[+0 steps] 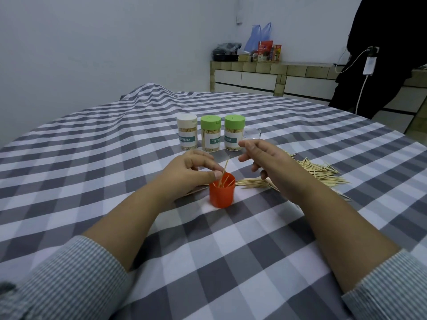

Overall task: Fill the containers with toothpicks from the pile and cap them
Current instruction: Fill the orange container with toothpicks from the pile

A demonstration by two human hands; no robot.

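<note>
Left grip pinches toothpick at orange cup rim; right grip spread — nearby.

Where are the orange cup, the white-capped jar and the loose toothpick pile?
orange cup (pixel 221 195), head view, front wall.
white-capped jar (pixel 187 121), head view, on its cap.
toothpick pile (pixel 318 172), head view, middle of the heap.

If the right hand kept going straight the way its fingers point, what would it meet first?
The right hand points up-left across the table, so probably the right green-capped toothpick jar, just beyond its fingertips; depth between them is unclear from this one view.
</note>
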